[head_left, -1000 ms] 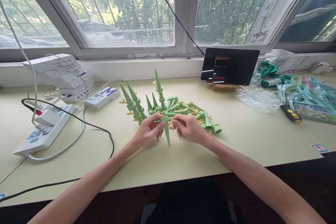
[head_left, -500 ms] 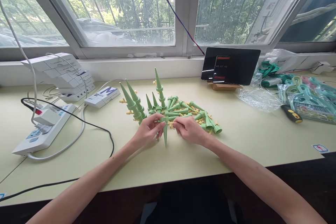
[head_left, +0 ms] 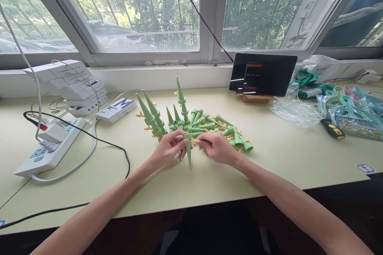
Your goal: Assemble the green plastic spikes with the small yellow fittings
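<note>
My left hand point(head_left: 172, 146) pinches a green plastic watering spike point(head_left: 188, 153) by its wide collar, its tip pointing down. From the right, my right hand point(head_left: 216, 146) closes its fingers on a small yellow valve point(head_left: 195, 142) at the side of that collar. Whether the valve is seated in the spike cannot be made out. Behind my hands lies a pile of green spikes and yellow valves point(head_left: 206, 126). Stacked spikes point(head_left: 151, 121) stand upright at left, some with yellow valves sticking out, and another tall stack point(head_left: 182, 101) rises behind.
A power strip point(head_left: 49, 151) with cables lies on the left, near white boxes point(head_left: 116, 110). A dark tablet with a phone point(head_left: 263, 75) leans at the back. Plastic-wrapped items point(head_left: 350, 107) and a black-yellow tool point(head_left: 332, 129) are on the right.
My right hand has shifted slightly, and more of the yellow valve shows between its fingers and the spike. The spike's tip has swung a little right. The stacks and pile look unchanged.
</note>
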Demonstrator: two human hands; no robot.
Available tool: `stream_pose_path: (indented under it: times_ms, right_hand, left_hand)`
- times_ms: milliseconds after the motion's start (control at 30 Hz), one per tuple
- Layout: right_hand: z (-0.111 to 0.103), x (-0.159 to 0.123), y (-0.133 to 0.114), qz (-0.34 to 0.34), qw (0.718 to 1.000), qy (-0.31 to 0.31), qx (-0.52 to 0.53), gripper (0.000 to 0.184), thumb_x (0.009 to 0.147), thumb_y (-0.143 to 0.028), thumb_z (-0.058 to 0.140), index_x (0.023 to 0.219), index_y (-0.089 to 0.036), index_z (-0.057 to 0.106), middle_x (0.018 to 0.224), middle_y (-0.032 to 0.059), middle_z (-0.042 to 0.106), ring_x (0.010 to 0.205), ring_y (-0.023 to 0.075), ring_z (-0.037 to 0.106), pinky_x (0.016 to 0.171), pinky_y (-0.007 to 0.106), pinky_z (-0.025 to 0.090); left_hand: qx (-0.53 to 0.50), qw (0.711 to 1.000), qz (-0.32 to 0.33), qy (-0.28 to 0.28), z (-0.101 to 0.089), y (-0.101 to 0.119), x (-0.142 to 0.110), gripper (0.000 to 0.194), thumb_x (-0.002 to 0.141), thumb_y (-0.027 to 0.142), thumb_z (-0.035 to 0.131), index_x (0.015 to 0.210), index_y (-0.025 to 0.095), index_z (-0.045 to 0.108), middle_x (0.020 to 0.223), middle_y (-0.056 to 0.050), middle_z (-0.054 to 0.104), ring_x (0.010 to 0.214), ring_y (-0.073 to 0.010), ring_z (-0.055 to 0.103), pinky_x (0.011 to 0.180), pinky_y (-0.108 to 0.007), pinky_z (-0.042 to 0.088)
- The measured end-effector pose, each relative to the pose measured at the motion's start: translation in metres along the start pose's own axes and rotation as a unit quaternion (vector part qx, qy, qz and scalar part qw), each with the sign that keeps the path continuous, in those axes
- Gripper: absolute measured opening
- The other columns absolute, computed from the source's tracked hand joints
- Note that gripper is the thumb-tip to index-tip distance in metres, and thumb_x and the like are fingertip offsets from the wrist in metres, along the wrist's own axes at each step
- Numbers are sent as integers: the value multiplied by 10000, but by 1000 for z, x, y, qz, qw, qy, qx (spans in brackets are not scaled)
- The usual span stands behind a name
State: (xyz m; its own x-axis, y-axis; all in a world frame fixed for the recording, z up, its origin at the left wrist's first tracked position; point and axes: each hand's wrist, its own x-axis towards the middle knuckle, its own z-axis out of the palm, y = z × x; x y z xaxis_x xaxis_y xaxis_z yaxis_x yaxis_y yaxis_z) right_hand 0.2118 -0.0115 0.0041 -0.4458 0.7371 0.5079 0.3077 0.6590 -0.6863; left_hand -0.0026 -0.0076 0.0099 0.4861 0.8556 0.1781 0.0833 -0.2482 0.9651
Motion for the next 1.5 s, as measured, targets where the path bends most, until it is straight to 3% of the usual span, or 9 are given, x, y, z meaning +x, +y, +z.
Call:
stream_pose_path:
  times_ms: [233,533,800,1100,1300,1500]
  right_hand:
    - [1,-2,7,2,999,-25,-20,287,959,-167,486,674,-181,516,579,-16,561,513,107,474,542,235,367]
    - [-1,-2,2,-26,1000,1,-16,222,938,-164,540,720,-173,581,637,4,608,564,115,506,569,229,388]
    - [1,-2,8,-24,999,-19,-28,294,962,-182,483,670,-184,516,565,-22,519,509,107,445,542,232,359]
    - [0,-2,4,-32,999,-13,-25,240,946,-184,526,708,-184,562,625,5,603,555,125,512,566,238,392]
    - [1,-3,9,-25,998,-28,-42,271,967,-201,480,702,-188,537,585,-15,520,525,117,439,543,242,349]
    - [1,-3,8,-32,999,-23,-33,287,975,-222,479,697,-187,542,578,-16,529,513,113,430,541,241,352]
  left_hand:
    - [4,1000,16,4,2,-3,-1,172,927,335,608,954,177,546,578,59,517,446,-103,563,460,-234,480]
    - [19,1000,14,0,3,2,-1,176,934,337,594,894,168,567,644,21,570,443,-100,548,473,-259,473]
    - [18,1000,22,2,2,-4,-1,168,933,336,600,942,174,553,600,45,538,439,-101,557,461,-240,461]
    - [17,1000,10,-1,3,-1,-2,196,916,359,619,909,167,578,595,37,545,450,-102,551,475,-243,469]
    - [15,1000,18,4,3,-3,-2,177,920,340,617,939,171,569,578,48,536,439,-103,562,466,-238,473]
    - [14,1000,17,0,4,-1,-2,162,921,320,615,917,164,571,572,45,531,445,-104,559,473,-241,477]
